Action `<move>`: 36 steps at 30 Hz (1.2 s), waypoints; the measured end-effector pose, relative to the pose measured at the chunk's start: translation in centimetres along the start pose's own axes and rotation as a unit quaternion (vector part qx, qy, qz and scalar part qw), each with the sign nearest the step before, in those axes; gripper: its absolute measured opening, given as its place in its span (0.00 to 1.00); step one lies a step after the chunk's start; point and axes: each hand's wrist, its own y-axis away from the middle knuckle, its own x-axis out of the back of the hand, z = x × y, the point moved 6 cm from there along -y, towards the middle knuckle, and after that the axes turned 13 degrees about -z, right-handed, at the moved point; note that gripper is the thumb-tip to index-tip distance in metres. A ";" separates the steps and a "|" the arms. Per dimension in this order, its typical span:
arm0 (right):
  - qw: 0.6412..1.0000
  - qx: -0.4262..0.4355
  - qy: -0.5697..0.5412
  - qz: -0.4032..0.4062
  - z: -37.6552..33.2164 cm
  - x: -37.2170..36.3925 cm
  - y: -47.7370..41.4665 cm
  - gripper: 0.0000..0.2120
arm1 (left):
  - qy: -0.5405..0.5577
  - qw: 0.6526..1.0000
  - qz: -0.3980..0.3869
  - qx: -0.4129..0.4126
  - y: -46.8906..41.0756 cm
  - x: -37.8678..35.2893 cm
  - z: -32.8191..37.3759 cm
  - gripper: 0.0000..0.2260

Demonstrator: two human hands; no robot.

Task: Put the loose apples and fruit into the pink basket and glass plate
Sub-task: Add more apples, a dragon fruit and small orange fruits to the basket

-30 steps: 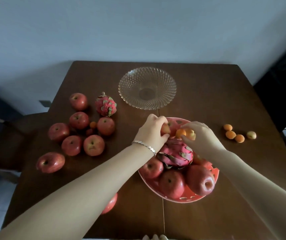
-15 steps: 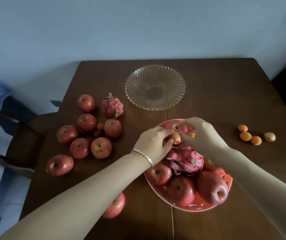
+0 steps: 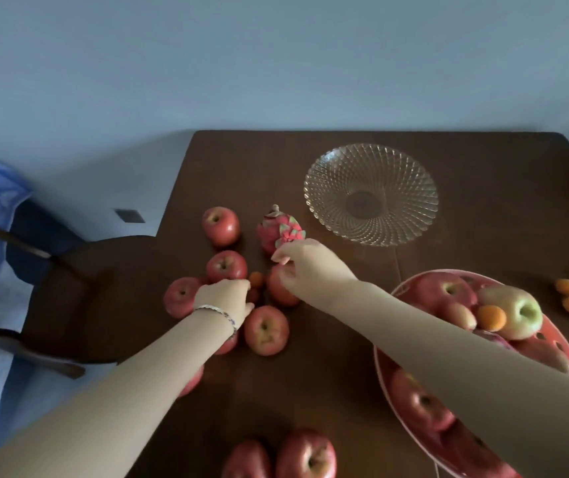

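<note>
Left hand [image 3: 222, 300]: was at the pink basket [image 3: 381, 374] half a second ago, now over the loose apples at the left, fingertips bent down by a small orange fruit [image 3: 256, 278]; grip cannot be told. Right hand [image 3: 305, 262]: likewise moved from the basket, fingers curled over an apple [image 3: 277, 291] just near of the dragon fruit [image 3: 274, 231]; whether it holds the apple cannot be told. The basket, near right, holds apples and small fruit; the glass plate [image 3: 396, 188], far centre, holds none. Judgement: one delivery is finished and the next pick-up is starting; many apples remain on the table [image 3: 345, 374].
</note>
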 end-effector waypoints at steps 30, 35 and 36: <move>0.995 -0.079 -0.045 0.029 1.4 1.9 2.7 0.15 | 0.428 0.886 0.151 -0.090 3.1 2.3 0.5 0.12; 0.987 -0.067 -0.037 0.141 3.8 6.7 11.4 0.11 | 0.468 0.834 0.171 -0.236 9.2 5.2 7.8 0.16; 0.984 -0.070 -0.042 0.159 4.4 7.7 13.2 0.11 | 0.463 0.828 0.168 -0.266 10.1 5.5 9.4 0.16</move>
